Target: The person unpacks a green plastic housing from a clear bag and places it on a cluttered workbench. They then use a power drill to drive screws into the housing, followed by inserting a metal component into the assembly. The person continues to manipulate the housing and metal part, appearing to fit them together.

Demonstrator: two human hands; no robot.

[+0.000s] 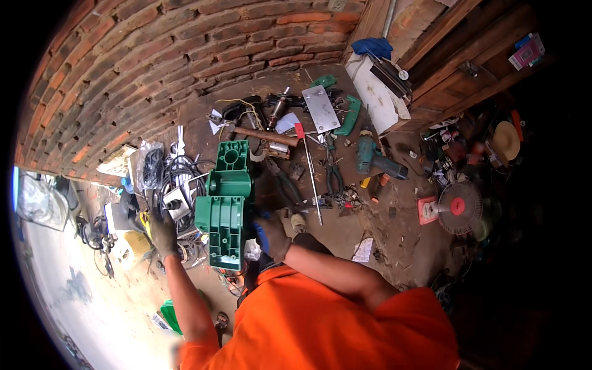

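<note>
A green plastic machine housing (225, 216), with ribs, bosses and a round opening at its far end, is held up in front of me. My right hand (274, 238), in a grey glove with blue on it, grips the housing's right side; some fingers are hidden behind it. Left of the housing and apart from it, my gloved left hand (162, 234) looks curled. A yellow piece (145, 222) shows at its outer edge; whether that is glove or a held tool is unclear. Coiled black cable (185, 166) lies just beyond that hand.
Beyond the housing lie a hammer (265, 135), pliers (285, 182), a metal plate (321, 108) and a red-topped metal rod (310, 166). A teal cordless drill (377, 159) is to their right. A fan (459, 207) stands far right. A brick wall (185, 55) closes the far side.
</note>
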